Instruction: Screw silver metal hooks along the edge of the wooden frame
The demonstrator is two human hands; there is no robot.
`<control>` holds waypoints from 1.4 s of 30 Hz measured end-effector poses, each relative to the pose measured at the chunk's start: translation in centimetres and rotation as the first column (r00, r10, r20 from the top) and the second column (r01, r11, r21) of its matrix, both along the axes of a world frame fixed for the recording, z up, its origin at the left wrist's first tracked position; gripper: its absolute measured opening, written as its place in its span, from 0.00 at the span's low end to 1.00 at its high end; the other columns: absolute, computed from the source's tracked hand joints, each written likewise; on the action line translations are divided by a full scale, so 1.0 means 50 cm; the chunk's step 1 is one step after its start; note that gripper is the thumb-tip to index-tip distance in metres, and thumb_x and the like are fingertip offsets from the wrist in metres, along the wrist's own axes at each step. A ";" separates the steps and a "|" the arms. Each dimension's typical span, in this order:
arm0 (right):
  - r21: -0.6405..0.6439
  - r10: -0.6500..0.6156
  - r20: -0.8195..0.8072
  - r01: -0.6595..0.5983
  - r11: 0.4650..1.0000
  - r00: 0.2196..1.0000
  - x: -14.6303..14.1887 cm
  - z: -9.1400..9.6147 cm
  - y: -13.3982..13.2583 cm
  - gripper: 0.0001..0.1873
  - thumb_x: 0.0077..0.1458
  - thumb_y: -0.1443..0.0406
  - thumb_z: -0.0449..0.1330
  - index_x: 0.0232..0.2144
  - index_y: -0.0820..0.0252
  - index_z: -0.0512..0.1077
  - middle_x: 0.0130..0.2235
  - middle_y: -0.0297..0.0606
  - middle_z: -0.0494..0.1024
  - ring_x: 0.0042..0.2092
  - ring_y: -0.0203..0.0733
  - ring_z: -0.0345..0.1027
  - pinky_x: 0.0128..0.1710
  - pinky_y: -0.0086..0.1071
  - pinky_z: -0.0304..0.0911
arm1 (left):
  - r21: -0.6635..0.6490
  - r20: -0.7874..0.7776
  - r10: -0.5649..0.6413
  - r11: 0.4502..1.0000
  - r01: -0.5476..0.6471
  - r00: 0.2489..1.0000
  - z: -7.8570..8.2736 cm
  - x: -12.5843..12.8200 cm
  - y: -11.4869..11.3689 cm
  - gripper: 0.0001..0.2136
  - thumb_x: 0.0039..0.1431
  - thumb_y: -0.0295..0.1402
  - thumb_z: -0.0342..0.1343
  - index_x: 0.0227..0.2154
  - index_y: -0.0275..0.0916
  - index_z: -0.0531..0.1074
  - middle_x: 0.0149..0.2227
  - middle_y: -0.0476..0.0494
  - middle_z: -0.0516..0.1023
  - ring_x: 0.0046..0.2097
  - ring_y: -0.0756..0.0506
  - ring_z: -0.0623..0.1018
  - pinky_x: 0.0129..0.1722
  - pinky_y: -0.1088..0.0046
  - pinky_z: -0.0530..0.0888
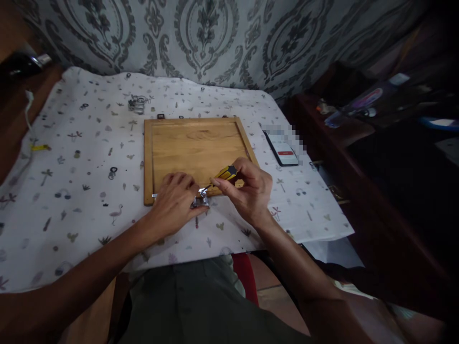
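Observation:
A framed wooden cabinet door (193,148) lies flat on the table, its near edge towards me. At that edge sits a shiny metal hinge (201,202), partly hidden by fingers. My left hand (175,198) holds the hinge against the frame, thumb along its near side and fingers over the wood. Between the fingers and thumb of my right hand (251,188) is a yellow and black screwdriver (225,176). Its shaft slants down to the left, and the tip meets the hinge. Whether a screw is under the tip is too small to tell.
Other metal hardware (136,104) lies at the back left of the patterned tablecloth (89,153). A phone (282,149) rests right of the door. Further right, a plastic bottle (369,100) lies on dark furniture. At left are a yellow item (40,147) and a white cord (27,112).

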State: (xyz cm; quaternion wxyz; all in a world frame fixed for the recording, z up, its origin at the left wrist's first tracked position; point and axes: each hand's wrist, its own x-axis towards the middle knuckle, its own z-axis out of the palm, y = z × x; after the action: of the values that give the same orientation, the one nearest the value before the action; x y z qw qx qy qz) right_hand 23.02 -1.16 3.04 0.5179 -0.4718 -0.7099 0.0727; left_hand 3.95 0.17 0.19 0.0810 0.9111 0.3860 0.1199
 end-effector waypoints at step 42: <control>0.066 -0.173 -0.143 0.183 0.981 0.975 -0.018 0.013 0.006 0.26 0.58 0.49 0.66 0.21 0.54 0.59 0.20 0.27 0.64 0.21 0.32 0.58 0.21 0.31 0.55 | -0.029 0.010 0.006 1.000 -0.006 1.000 0.007 0.000 -0.002 0.16 0.64 0.46 0.62 0.43 0.37 0.77 0.43 0.39 0.77 0.51 0.34 0.73 0.52 0.52 0.69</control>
State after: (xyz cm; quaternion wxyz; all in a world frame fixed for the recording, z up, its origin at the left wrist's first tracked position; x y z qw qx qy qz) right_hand 22.14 -0.87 3.69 0.5880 -0.5066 -0.6299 0.0300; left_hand 3.95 0.07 0.55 0.0959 0.9080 0.3900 0.1193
